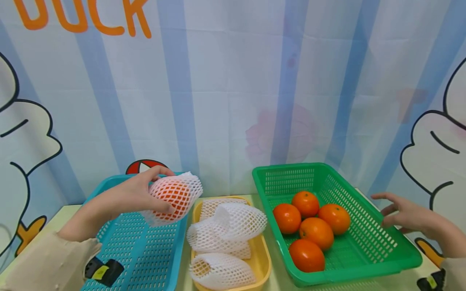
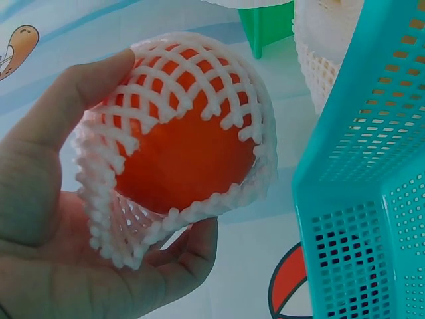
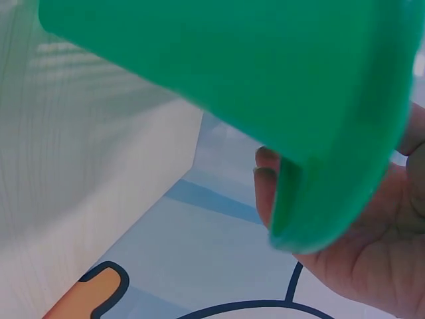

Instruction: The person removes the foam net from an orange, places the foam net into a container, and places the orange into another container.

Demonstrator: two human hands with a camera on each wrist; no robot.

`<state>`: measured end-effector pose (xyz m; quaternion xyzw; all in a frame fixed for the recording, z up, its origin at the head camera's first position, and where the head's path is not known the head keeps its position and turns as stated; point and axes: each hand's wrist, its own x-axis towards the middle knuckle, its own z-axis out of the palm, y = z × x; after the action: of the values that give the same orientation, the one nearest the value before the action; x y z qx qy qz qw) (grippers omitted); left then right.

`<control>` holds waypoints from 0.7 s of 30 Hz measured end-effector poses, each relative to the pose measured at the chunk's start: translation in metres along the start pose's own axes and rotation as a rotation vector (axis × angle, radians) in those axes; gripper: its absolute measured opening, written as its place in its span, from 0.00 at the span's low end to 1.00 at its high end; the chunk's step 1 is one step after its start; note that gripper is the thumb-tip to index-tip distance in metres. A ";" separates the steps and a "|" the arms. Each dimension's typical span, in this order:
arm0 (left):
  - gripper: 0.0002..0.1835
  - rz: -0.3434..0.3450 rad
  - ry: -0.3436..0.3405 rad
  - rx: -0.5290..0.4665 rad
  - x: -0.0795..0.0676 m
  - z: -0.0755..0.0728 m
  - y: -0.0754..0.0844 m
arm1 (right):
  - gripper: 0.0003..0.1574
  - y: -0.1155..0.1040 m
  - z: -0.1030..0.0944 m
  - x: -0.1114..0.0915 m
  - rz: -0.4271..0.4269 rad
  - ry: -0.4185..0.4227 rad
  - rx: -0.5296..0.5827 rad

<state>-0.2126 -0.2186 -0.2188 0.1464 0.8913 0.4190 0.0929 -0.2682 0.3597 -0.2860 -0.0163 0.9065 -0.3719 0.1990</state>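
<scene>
My left hand (image 1: 143,194) holds an orange (image 2: 189,163) wrapped in a white foam net sleeve (image 1: 194,186), above the blue basket (image 1: 134,254). In the left wrist view the thumb and fingers curl round the sleeve, and the fruit's bare skin shows through its open end. My right hand (image 1: 411,214) is by the right rim of the green basket (image 1: 397,264), its fingers loosely bent and holding nothing. Several oranges (image 1: 316,233) lie in that basket. In the right wrist view the basket's rim partly hides the hand.
Between the two baskets stands a yellow basket (image 1: 267,264) with several white foam net sleeves (image 1: 223,270) piled in it. A striped cloth with cartoon drawings (image 1: 229,101) hangs behind the pale table (image 1: 69,212).
</scene>
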 end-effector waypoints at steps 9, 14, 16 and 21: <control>0.36 0.044 -0.015 -0.016 -0.001 0.002 0.004 | 0.47 -0.010 0.000 -0.005 -0.043 0.027 -0.060; 0.36 0.046 -0.021 -0.024 0.000 0.004 0.004 | 0.46 -0.015 -0.002 -0.006 -0.055 0.039 -0.110; 0.36 0.039 -0.020 -0.023 0.000 0.004 0.005 | 0.46 -0.017 -0.002 -0.007 -0.063 0.041 -0.116; 0.36 0.046 -0.020 -0.023 0.000 0.004 0.006 | 0.47 -0.020 -0.003 -0.007 -0.093 0.039 -0.101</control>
<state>-0.2099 -0.2119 -0.2165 0.1702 0.8819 0.4296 0.0939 -0.2657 0.3487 -0.2681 -0.0613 0.9261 -0.3347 0.1628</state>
